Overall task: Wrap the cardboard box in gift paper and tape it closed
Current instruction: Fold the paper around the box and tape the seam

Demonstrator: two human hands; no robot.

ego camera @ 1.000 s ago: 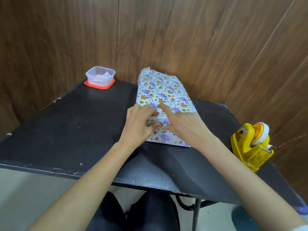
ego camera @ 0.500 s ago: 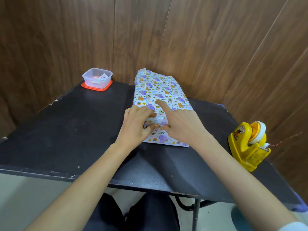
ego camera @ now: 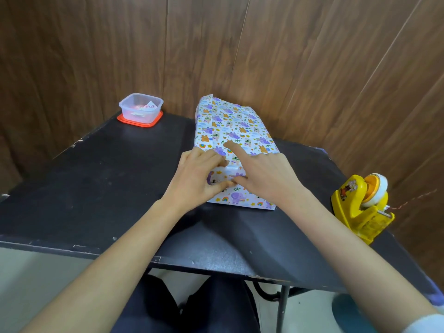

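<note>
The box wrapped in gift paper (ego camera: 230,121), white with purple and orange animals, lies lengthwise in the middle of the black table (ego camera: 108,179). Both hands rest on its near end. My left hand (ego camera: 197,179) has bent fingers, with fingertips and thumb pressing the paper beside a short strip of clear tape (ego camera: 231,169). My right hand (ego camera: 262,176) lays a straight forefinger along the top of the box, while its thumb presses the paper just below the tape. The paper's far end sticks up unfolded near the wall.
A yellow tape dispenser (ego camera: 362,207) stands at the table's right edge. A clear plastic tub on an orange lid (ego camera: 141,110) sits at the far left corner. Wooden wall panels close in behind. My legs show below the near edge.
My right forefinger has slid a little farther up the box top. Both hands stay pressed around the tape strip, and the box has not moved.
</note>
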